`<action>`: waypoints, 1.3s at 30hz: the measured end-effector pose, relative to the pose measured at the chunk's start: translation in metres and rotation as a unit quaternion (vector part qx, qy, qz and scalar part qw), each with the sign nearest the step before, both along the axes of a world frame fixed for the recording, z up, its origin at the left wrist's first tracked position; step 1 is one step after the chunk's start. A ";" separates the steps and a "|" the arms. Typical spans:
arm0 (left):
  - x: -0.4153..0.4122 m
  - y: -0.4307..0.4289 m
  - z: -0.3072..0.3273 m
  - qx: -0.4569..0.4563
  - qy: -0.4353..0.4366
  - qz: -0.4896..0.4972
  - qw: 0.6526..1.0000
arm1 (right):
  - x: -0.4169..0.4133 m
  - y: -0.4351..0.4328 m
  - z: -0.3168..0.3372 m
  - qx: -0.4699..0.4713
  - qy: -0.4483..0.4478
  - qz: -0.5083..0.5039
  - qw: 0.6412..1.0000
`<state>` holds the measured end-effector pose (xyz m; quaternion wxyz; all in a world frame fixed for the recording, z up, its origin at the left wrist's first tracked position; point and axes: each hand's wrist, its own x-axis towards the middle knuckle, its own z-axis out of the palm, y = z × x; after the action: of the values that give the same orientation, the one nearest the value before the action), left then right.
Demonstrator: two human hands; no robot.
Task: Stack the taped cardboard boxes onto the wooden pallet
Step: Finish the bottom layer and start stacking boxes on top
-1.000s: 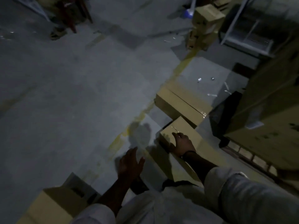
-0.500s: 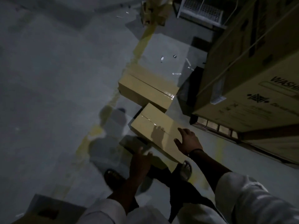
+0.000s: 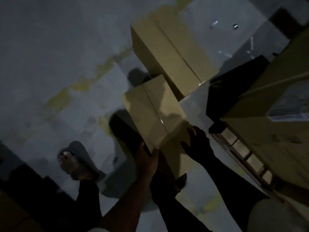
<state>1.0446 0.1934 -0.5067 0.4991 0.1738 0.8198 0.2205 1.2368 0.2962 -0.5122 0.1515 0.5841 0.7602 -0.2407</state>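
A taped cardboard box point(image 3: 150, 111) lies on the concrete floor right in front of me, its tape seam running along the top. My left hand point(image 3: 148, 158) grips its near left corner, thumb on the dark left side. My right hand point(image 3: 199, 146) presses spread fingers against its near right side. A second, longer taped box point(image 3: 168, 51) lies just beyond, touching it. The wooden pallet point(image 3: 242, 153) shows its slats at the right, under a large carton point(image 3: 270, 131). The view is dim and blurred.
My sandalled foot point(image 3: 75, 163) stands on the floor to the left. A worn yellow line point(image 3: 80, 84) crosses the grey floor. A dark object point(image 3: 234, 91) sits between the boxes and the large carton. Another carton edge point(image 3: 10, 211) shows at the bottom left.
I have bent down closer, so the box fills more of the view. My left hand came from the air onto the box's near left corner. My right hand slid from the top to the near right side.
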 end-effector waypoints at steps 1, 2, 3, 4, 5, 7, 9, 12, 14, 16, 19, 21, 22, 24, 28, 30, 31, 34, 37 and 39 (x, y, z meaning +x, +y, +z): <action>0.009 0.001 -0.025 0.013 0.004 0.016 1.000 | 0.007 0.005 -0.022 -0.012 0.003 0.011 1.000; 0.017 0.003 -0.047 0.025 0.010 0.029 0.999 | 0.011 0.012 -0.042 -0.014 0.005 0.024 1.000; 0.023 0.005 -0.068 0.035 0.012 0.044 0.998 | 0.013 0.019 -0.061 -0.012 0.009 0.037 0.999; 0.027 0.006 -0.084 0.040 0.013 0.054 0.998 | 0.012 0.027 -0.075 -0.004 0.017 0.050 0.999; 0.030 0.009 -0.095 0.045 0.015 0.064 0.997 | 0.009 0.034 -0.085 -0.003 0.030 0.063 0.998; 0.034 0.017 -0.106 0.058 0.042 0.070 0.995 | 0.004 0.045 -0.101 0.016 0.084 0.088 0.992; 0.036 0.022 -0.116 0.071 0.031 0.100 0.992 | 0.003 0.051 -0.110 0.028 0.093 0.107 0.990; 0.031 0.027 -0.108 0.070 0.025 0.138 0.988 | -0.002 0.046 -0.105 0.041 0.047 0.125 0.990; 0.025 0.027 -0.085 0.069 0.014 0.142 0.987 | -0.010 0.036 -0.083 0.049 0.009 0.120 0.992; 0.013 0.019 -0.048 0.069 0.018 0.131 0.989 | -0.028 0.029 -0.043 0.050 -0.015 0.127 0.991; -0.022 0.000 0.027 0.063 0.038 0.127 0.989 | -0.072 0.025 0.035 0.030 -0.031 0.162 0.986; -0.054 -0.020 0.080 0.066 0.064 0.128 0.988 | -0.111 0.016 0.091 -0.008 -0.039 0.196 0.980; -0.072 -0.030 0.106 0.060 0.075 0.127 0.987 | -0.134 0.009 0.119 -0.006 -0.038 0.210 0.977; -0.112 -0.049 0.156 0.039 0.078 0.143 0.986 | -0.188 -0.006 0.172 0.021 -0.043 0.235 0.971; -0.215 -0.094 0.243 0.041 0.108 0.190 0.975 | -0.319 -0.037 0.262 0.070 -0.037 0.302 0.950; -0.275 -0.114 0.281 0.040 0.105 0.211 0.971 | -0.387 -0.047 0.294 0.089 -0.012 0.348 0.933; -0.305 -0.124 0.298 0.039 0.114 0.228 0.966 | -0.423 -0.053 0.310 0.090 -0.004 0.363 0.927; -0.389 -0.152 0.339 0.061 0.163 0.276 0.945 | -0.527 -0.072 0.354 0.098 0.036 0.383 0.918; -0.467 -0.176 0.379 0.085 0.212 0.308 0.924 | -0.629 -0.094 0.394 0.125 0.066 0.396 0.907; -0.513 -0.192 0.405 0.097 0.253 0.322 0.907 | -0.690 -0.111 0.416 0.145 0.075 0.392 0.906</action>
<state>0.5321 0.0009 -0.1017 0.1576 -0.0025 0.9044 0.3966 0.5463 0.1852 -0.0961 0.0897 0.2350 0.9634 -0.0926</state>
